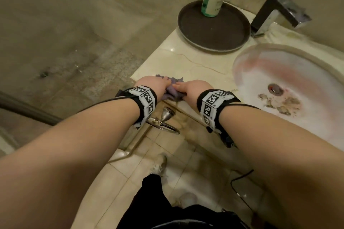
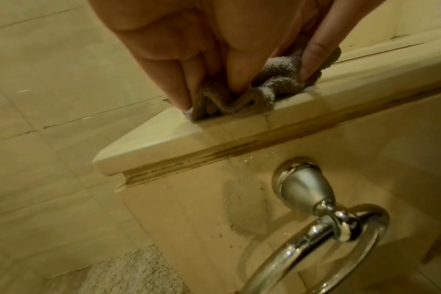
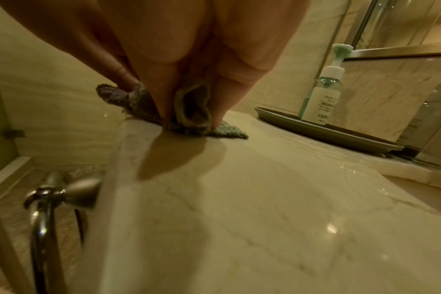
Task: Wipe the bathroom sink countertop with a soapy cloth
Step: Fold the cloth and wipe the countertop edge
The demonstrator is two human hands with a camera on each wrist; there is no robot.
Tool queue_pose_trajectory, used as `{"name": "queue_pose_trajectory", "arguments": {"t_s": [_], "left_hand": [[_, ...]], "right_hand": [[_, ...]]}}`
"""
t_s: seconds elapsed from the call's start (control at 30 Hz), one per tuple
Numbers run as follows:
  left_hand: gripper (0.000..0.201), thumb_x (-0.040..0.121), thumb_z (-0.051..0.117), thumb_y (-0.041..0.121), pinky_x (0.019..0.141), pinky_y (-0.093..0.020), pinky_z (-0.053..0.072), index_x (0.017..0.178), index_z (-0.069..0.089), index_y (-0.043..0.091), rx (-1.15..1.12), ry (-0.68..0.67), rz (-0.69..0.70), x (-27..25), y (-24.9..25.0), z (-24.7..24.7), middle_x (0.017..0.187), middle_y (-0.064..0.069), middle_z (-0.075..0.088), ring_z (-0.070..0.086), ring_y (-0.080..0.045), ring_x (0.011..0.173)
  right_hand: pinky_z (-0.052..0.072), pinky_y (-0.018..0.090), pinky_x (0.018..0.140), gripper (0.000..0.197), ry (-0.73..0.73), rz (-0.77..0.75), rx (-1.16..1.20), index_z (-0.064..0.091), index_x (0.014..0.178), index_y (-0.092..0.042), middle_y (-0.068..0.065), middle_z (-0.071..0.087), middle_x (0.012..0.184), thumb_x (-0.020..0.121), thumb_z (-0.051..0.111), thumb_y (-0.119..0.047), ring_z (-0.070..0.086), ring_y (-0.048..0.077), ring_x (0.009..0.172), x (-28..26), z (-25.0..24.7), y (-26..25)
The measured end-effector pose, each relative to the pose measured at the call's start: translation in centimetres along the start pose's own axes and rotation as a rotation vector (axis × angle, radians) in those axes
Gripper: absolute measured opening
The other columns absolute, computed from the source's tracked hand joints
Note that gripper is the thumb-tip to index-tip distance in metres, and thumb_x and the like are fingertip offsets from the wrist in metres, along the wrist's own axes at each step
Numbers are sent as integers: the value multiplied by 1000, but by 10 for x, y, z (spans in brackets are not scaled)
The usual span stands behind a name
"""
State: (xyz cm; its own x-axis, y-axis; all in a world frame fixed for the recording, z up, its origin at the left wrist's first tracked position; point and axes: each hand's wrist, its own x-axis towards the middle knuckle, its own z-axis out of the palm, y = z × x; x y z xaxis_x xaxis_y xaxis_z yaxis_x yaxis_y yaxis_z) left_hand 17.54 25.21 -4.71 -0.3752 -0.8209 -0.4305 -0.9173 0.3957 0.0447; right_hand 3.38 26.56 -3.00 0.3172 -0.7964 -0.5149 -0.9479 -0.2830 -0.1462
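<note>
At the countertop's (image 1: 188,61) near-left corner, left hand (image 1: 152,84) and right hand (image 1: 193,88) both pinching the bunched purple cloth (image 1: 174,92); bare marble beyond toward the round tray (image 1: 188,29).

Dim, warm yellowish light throughout — the wrist views are darker and softly blurred. Small glints dot the wet countertop (image 3: 277,208), a hand shadow falls near its edge, and wide-angle distortion bends the borders.

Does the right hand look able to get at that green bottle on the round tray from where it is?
Probably yes. The right hand grips the cloth at the counter's front edge; bare countertop lies between it and the tray holding the bottle. It would have to let go first.
</note>
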Motion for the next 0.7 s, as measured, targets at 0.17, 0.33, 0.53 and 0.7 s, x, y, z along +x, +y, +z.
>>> {"name": "queue_pose_trajectory", "arguments": {"t_s": [0.17,0.33,0.53,0.7], "left_hand": [[34,96,45,32,95,-32,46,125,55,18,42,-52,-14,-13,3,-13,124,-9,61,58,-28,114],[30,92,52,26,83,-31,45,119,60,18,38,-20,-31,3,-9,-63,114,-11,65,61,-30,106],[32,94,46,29,78,-32,44,120,61,21,65,101,-41,59,-29,-109,111,-13,66,62,-33,104],[35,94,45,35,83,-32,46,120,59,18,92,-22,-14,107,-42,-113,113,-15,64,61,-34,105]], "right_hand": [[44,27,90,39,-4,-3,7,53,132,-31,6,63,124,94,43,-34,59,26,112,-10,-15,-8],[49,35,93,38,155,33,112,58,126,-25,8,64,120,92,44,-28,59,29,111,0,-55,-7],[49,36,91,35,297,94,130,57,124,-24,10,61,122,90,50,-22,59,31,112,54,-94,13],[45,36,92,39,184,131,129,52,130,-18,15,55,126,95,41,-29,55,33,116,94,-99,26]]}}
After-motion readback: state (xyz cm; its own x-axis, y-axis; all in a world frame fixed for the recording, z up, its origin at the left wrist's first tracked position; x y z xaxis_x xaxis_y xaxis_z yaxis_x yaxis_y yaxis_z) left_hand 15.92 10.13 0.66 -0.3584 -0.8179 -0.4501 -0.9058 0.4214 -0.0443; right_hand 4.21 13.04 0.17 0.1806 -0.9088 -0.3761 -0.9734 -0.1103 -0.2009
